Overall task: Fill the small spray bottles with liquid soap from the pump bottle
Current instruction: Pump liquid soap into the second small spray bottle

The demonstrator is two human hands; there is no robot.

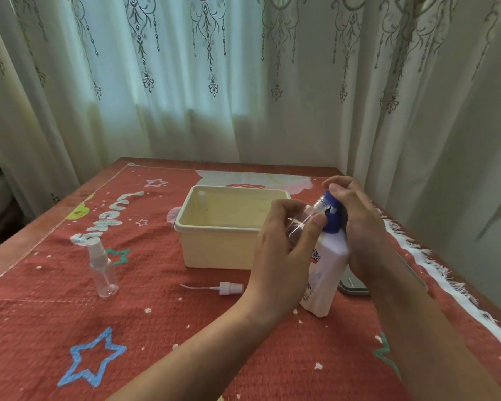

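My left hand (284, 253) grips a clear small spray bottle (304, 219) with its cap off, tilted so its open mouth meets the spout of the blue pump head (331, 214). My right hand (356, 224) rests over that pump head, fingers curled on it. The white pump bottle (326, 273) stands tilted on the red cloth, between my hands. A loose white spray cap with its thin tube (224, 288) lies on the cloth left of my left wrist. A second clear spray bottle (103, 269), capped, stands upright at the left.
A cream plastic tub (214, 247) sits behind my hands, with another small spray bottle (202, 199) standing in its far left corner. A flat grey object (355, 285) lies right of the pump bottle. Curtains hang close behind the table; the cloth's white fringe (434, 273) marks the right edge.
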